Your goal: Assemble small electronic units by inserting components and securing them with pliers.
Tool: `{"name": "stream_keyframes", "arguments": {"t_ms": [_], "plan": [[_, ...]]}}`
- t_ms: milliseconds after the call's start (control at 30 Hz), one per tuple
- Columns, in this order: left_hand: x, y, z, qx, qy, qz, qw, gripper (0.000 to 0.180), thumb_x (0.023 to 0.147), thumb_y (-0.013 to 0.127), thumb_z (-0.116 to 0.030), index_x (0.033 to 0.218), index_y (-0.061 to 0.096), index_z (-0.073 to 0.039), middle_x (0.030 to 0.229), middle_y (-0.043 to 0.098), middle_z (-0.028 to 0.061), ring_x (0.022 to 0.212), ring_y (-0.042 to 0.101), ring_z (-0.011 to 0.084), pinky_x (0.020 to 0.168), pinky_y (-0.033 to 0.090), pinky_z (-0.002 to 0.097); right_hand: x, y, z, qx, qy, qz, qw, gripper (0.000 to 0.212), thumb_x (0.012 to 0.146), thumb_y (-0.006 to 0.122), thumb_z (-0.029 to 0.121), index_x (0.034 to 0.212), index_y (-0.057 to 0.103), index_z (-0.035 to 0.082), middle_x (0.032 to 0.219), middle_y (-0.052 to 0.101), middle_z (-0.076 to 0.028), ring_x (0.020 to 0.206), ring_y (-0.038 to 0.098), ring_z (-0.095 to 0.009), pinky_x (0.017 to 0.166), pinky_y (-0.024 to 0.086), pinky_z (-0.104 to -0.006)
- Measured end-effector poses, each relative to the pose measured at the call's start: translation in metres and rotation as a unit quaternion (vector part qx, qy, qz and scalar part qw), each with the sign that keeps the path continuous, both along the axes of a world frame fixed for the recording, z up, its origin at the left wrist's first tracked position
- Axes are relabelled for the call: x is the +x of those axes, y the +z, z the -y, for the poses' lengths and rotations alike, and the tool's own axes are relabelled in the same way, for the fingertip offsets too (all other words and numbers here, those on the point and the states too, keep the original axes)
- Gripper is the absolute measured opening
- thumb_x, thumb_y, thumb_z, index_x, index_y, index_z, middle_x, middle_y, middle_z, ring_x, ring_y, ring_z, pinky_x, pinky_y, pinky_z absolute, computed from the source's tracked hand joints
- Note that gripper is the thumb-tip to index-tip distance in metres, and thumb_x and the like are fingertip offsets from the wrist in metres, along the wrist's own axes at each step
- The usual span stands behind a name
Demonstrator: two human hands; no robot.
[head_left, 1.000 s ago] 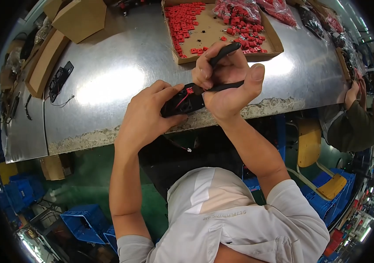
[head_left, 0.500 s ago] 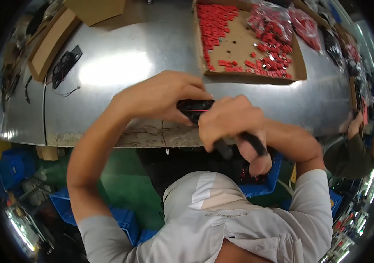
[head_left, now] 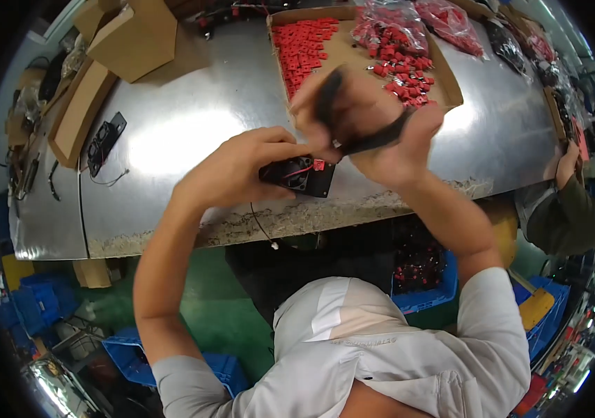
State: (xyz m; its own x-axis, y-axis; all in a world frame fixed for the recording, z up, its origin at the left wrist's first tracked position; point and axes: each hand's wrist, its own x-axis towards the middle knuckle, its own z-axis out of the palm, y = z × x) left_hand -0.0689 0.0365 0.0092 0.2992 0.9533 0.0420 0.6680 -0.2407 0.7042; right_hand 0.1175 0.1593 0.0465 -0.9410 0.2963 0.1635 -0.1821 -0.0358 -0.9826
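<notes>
My left hand [head_left: 245, 164] is closed on the left end of a black fan panel [head_left: 320, 182], held over the table's near edge. A round fan and a red wire show on the panel, and a small red part [head_left: 319, 165] sits at its upper edge. A thin cable [head_left: 261, 224] with a white plug dangles below. Just above and to the right, my right hand [head_left: 364, 111] is turned palm up and smeared by motion. Across its palm and fingers lies a black two-handled tool [head_left: 381, 136], resembling pliers; its tip is close to the red part.
Behind my right hand stands a cardboard tray [head_left: 456, 87] of red parts, with bagged ones. Another fan panel [head_left: 104, 145] lies at the left near cardboard boxes [head_left: 141, 42]. A blue crate [head_left: 426, 298] is below the table. Another person's arm [head_left: 568, 167] rests at the right.
My right hand has lifted up and away from the panel and turned palm up with the tool. The panel's right end and the red part are now uncovered. The view has shifted.
</notes>
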Motion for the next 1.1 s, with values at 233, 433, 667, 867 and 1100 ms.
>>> {"name": "stream_keyframes", "arguments": {"t_ms": [233,433,667,867,1100], "plan": [[0.046,0.001,0.027,0.007,0.167,-0.083,0.982,0.059,0.068,0.084,-0.024,0.123,0.065,-0.012,0.098,0.06,0.0102,0.087,0.062,0.0299,0.078,0.051,0.0385,0.037,-0.028,0.009,-0.15,-0.138,-0.195,0.959,0.109,0.076,0.022,0.094,0.12,0.052,-0.001,0.081,0.053,-0.007,0.061,0.043,-0.015,0.059,0.035,-0.0303],[0.069,-0.004,0.041,0.024,0.241,-0.064,0.968,0.06,0.068,0.083,-0.027,0.123,0.065,-0.011,0.097,0.059,0.01,0.086,0.062,0.0296,0.077,0.052,0.0388,0.025,-0.04,0.021,-0.222,-0.168,-0.231,0.932,0.094,0.084,0.025,0.086,0.115,0.055,0.002,0.078,0.053,-0.008,0.057,0.043,-0.016,0.056,0.035,-0.0312],[0.076,-0.001,0.042,-0.001,0.266,-0.05,0.963,0.06,0.069,0.08,-0.025,0.125,0.064,-0.01,0.1,0.06,0.0103,0.088,0.063,0.0302,0.078,0.052,0.0389,0.006,-0.044,0.024,-0.168,-0.185,-0.206,0.946,0.091,0.083,0.03,0.087,0.108,0.054,0.002,0.077,0.053,-0.009,0.056,0.042,-0.016,0.055,0.034,-0.0313],[0.079,-0.001,0.043,-0.005,0.271,-0.041,0.962,0.061,0.068,0.081,-0.024,0.125,0.064,-0.01,0.1,0.06,0.0093,0.089,0.063,0.0298,0.079,0.052,0.0385,0.003,-0.039,0.031,-0.111,-0.212,-0.17,0.956,0.094,0.081,0.03,0.089,0.108,0.053,0.002,0.077,0.053,-0.009,0.057,0.042,-0.015,0.055,0.035,-0.0308],[0.081,0.001,0.042,-0.016,0.276,-0.047,0.96,0.061,0.067,0.081,-0.022,0.125,0.064,-0.01,0.099,0.06,0.0086,0.089,0.062,0.0286,0.077,0.052,0.0381,0.002,-0.042,0.031,-0.095,-0.227,-0.159,0.956,0.095,0.08,0.032,0.089,0.108,0.053,0.002,0.076,0.054,-0.008,0.057,0.042,-0.014,0.054,0.036,-0.0297]]}}
